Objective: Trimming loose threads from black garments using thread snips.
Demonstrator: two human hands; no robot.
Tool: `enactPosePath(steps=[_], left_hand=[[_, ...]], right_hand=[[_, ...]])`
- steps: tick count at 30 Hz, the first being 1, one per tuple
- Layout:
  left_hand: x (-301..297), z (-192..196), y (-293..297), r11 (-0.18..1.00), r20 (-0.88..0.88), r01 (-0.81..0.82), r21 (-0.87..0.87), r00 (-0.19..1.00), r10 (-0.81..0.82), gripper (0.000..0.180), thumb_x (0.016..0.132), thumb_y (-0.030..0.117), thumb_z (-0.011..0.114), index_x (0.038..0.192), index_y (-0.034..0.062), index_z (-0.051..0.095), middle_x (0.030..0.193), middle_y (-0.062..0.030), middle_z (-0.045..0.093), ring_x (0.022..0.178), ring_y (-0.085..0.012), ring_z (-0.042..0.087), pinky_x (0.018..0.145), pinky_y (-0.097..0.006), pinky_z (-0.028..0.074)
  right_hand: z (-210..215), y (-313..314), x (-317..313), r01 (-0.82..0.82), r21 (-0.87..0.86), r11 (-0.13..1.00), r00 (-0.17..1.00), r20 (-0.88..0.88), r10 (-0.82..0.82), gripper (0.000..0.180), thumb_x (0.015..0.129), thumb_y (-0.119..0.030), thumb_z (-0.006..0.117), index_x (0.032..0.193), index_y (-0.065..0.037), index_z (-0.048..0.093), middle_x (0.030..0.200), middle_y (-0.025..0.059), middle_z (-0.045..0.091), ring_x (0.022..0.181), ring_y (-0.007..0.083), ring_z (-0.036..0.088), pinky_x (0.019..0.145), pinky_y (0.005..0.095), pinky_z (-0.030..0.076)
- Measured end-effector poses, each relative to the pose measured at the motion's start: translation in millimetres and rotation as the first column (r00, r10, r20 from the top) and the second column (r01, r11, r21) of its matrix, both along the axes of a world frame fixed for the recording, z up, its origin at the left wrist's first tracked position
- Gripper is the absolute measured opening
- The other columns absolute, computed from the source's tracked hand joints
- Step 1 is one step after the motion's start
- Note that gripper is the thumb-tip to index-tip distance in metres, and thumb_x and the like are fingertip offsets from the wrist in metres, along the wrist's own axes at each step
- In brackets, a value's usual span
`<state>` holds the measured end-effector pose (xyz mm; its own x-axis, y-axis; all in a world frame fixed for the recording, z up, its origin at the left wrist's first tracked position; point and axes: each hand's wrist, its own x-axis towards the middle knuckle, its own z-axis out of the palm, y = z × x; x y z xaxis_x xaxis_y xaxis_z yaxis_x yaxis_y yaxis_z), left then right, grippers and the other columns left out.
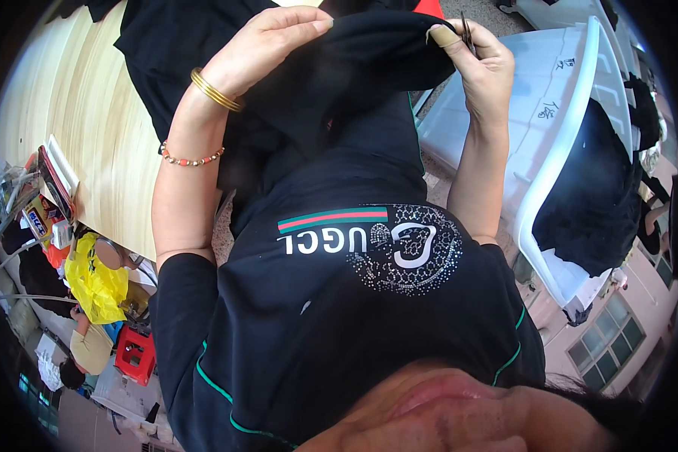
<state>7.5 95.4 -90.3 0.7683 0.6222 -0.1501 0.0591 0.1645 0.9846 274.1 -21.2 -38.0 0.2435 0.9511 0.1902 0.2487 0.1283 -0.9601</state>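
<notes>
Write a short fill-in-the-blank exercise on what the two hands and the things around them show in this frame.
1. Both hands grip a piece of ____ cloth.
2. The left hand has a ____ bangle at its wrist.
3. The right hand also holds small ____ beside the cloth.
4. To the right stands a ____ plastic crate with dark garments inside.

Missing words: black; gold; scissors; white

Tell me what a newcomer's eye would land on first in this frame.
Top centre, both hands grip a black garment: the left hand pinches its fabric, while the right hand holds its edge together with small dark snips. On the left wrist sit gold bangles and a coral bead bracelet. To the right stands a white plastic crate holding more black cloth.
</notes>
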Motion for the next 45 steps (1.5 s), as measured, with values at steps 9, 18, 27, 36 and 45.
enactPosePath(steps=[9,18,27,36,45], left_hand=[[-3.3,7.1,-1.0,0.999,-0.056,-0.041,0.034,0.997,0.043,0.03,0.1,0.021,0.059,0.121,0.0002,0.066,0.112,-0.0033,0.069,0.109,-0.0103,0.062,0.099,-0.023,0.045],[-3.9,-1.3,-0.7,0.996,-0.074,-0.086,0.024,0.993,0.087,0.028,0.1,0.019,0.06,0.12,0.0011,0.067,0.11,-0.0025,0.069,0.108,-0.0103,0.062,0.098,-0.022,0.045],[-1.3,-0.2,-1.0,0.997,-0.081,-0.046,0.065,0.995,0.051,0.027,0.1,0.02,0.059,0.118,0.002,0.067,0.108,-0.0019,0.069,0.104,-0.0091,0.063,0.097,-0.022,0.046],[4.9,22.5,-5.8,0.996,-0.069,-0.058,0.063,0.996,0.062,0.026,0.1,0.017,0.057,0.117,0.0002,0.068,0.107,-0.003,0.07,0.104,-0.0099,0.062,0.095,-0.023,0.047],[-11.5,39.3,-45.4,0.072,-0.664,0.661,0.747,0.748,0.012,0.049,0.075,0.021,0.075,0.122,0.0161,0.062,0.094,-0.0016,0.058,0.097,-0.02,0.056,0.088,-0.037,0.042]], right_hand=[[-26.1,4.8,-4.4,0.058,-0.032,0.998,0.997,-0.049,-0.06,0.012,0.086,-0.005,0.075,0.096,0.001,0.075,0.085,-0.001,0.071,0.078,0.0038,0.062,0.073,0.0183,0.049],[-11.3,2.8,-32.8,-0.095,0.134,0.986,0.882,0.471,0.021,0.034,0.081,-0.01,0.079,0.113,-0.006,0.071,0.101,0.0062,0.069,0.092,0.0152,0.065,0.084,0.027,0.05],[-27.4,6.0,-50.3,-0.177,0.169,0.97,0.728,0.685,0.013,0.034,0.077,-0.018,0.077,0.11,-0.019,0.074,0.084,-0.0002,0.06,0.075,0.0158,0.062,0.062,0.0308,0.051],[-14.8,12.1,-51.6,-0.203,0.199,0.959,0.771,0.636,0.031,0.023,0.08,-0.016,0.076,0.104,-0.014,0.076,0.084,0.0019,0.063,0.076,0.0184,0.063,0.065,0.031,0.05],[-18.0,-7.2,-7.7,0.041,0.187,0.982,0.972,0.22,-0.083,0.031,0.084,0.001,0.073,0.115,0.001,0.071,0.095,0.0053,0.066,0.085,0.011,0.061,0.079,0.0222,0.046]])
